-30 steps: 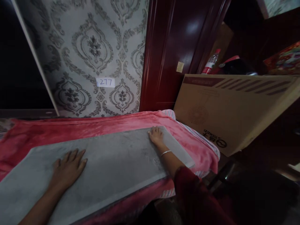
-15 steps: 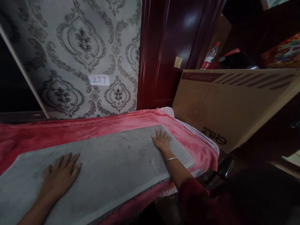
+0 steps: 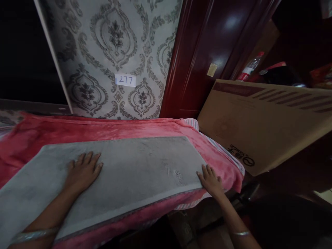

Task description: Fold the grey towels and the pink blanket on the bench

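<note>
The left hand [image 3: 83,171] is laid flat, fingers spread, on the grey towel [image 3: 135,173]. The right hand [image 3: 211,181] is pressed open on its near right corner. The towel is spread over a pink blanket [image 3: 77,133] beside a cardboard box [image 3: 264,121].

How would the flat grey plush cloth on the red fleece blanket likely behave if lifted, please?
Probably floppy: the grey plush cloth lies thin, following the red fleece blanket. Likely light; it would droop from the corner by the right hand. Pushed, its nap may grip and bunch.
</note>
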`<act>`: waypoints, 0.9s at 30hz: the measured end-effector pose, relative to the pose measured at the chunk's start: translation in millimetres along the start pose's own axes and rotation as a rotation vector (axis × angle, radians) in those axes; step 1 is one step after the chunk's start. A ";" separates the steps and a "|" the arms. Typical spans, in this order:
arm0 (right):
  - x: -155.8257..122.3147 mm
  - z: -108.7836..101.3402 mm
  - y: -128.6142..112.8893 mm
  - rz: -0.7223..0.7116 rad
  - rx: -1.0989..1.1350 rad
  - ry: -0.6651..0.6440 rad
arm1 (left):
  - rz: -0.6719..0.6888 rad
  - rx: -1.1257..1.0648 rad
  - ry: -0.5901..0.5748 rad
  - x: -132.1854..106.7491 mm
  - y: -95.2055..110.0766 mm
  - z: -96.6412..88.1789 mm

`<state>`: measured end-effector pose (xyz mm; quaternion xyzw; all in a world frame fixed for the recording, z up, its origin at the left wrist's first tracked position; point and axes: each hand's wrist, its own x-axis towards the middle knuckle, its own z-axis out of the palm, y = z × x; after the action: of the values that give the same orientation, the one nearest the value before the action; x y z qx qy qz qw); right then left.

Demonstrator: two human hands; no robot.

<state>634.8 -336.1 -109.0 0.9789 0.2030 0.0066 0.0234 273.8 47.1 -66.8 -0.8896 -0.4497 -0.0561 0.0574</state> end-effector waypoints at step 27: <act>43.9 -54.5 -212.0 -1.063 0.183 -0.066 | -0.012 -0.018 0.031 -3.4 -0.6 -0.2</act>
<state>589.6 -122.1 -64.7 0.7391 0.6691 -0.0547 -0.0556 271.2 44.7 -67.1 -0.8865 -0.4533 -0.0743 0.0561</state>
